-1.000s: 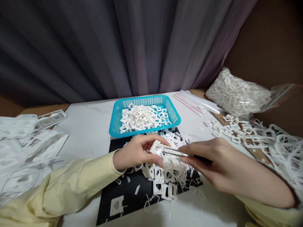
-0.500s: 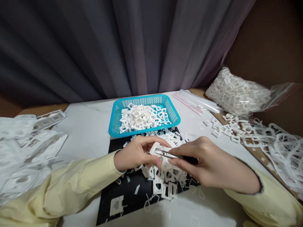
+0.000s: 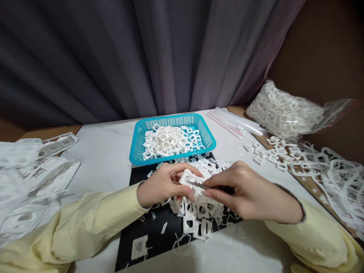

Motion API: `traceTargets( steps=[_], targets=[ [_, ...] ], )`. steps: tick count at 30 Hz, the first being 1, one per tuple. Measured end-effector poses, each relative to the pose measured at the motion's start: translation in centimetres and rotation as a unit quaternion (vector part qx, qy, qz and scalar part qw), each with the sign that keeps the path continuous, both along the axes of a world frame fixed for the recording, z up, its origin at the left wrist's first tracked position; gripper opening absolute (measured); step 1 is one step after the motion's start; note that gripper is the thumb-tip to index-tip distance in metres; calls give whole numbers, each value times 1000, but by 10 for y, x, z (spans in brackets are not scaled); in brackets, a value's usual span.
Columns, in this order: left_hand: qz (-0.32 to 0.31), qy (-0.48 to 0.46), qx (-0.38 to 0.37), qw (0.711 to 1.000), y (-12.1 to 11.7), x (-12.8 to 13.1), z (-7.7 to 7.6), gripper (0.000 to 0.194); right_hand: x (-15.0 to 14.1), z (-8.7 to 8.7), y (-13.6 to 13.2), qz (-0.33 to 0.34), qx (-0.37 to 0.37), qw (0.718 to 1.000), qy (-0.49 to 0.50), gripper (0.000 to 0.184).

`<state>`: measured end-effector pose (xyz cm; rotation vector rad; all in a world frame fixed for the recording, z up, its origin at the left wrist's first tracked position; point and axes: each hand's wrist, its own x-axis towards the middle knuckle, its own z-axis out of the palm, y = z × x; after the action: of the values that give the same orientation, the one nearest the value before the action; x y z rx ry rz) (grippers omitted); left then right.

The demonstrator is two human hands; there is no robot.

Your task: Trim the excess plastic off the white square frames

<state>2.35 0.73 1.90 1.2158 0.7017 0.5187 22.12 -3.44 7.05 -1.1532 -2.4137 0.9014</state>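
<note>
My left hand (image 3: pixel 169 184) pinches a small white plastic frame (image 3: pixel 185 176) between thumb and fingers, above a heap of similar white pieces (image 3: pixel 203 212) on a black mat (image 3: pixel 153 242). From the right, my right hand (image 3: pixel 237 189) grips a pair of metal tweezers (image 3: pixel 200 185). The tweezer tips reach the frame and look closed together at its opening. Whether they pinch a scrap there is too small to tell. Thin offcuts lie among the heap around both hands.
Behind the hands stands a blue basket (image 3: pixel 133 149) holding many white pieces. A filled clear bag (image 3: pixel 287 110) and flat zip bags (image 3: pixel 236 121) lie at the back right. White sheets (image 3: pixel 25 182) are piled left; curly scraps (image 3: pixel 335 182) and loose frames (image 3: pixel 261 153) lie right.
The tweezer tips have come together from being apart, and the right hand has tilted and shifted slightly left. My left hand still holds the frame in nearly the same place.
</note>
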Motion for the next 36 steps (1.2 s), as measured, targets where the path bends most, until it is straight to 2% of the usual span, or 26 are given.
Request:
traceTargets(
  steps=[7,14,18,20,22,26,29,31,33,34,36],
  targets=[
    [-3,10,32,999,1,-2,-3,35,5,-2,2,-6,-31,999,2,18],
    [-12,49,69,996,0,-4,-9,38,4,-3,3,9,-19,1000,13,15],
    [6,75,85,994,-2,-3,-7,36,2,-4,3,13,-12,1000,6,15],
    [21,90,119,989,-4,-3,-6,34,0,-6,3,9,-5,1000,-5,16],
    [38,118,197,972,-6,-2,-7,31,-3,-8,3,6,7,1000,-21,17],
    [70,178,354,915,-8,-3,-13,26,-9,-15,1,-3,41,998,-43,23],
    [91,198,420,881,-6,-3,-18,24,-12,-23,-1,-17,66,995,-69,24],
    [102,209,437,869,-4,-3,-19,24,-14,-27,-2,-22,77,992,-92,24],
    [98,214,407,883,0,-3,-16,30,-13,-28,-3,-25,84,990,-112,23],
    [82,205,365,904,2,-4,-13,36,-12,-27,-3,-25,87,989,-118,23],
    [15,153,230,961,8,-5,-7,45,-8,-24,-3,-22,93,989,-113,22]
  ],
)
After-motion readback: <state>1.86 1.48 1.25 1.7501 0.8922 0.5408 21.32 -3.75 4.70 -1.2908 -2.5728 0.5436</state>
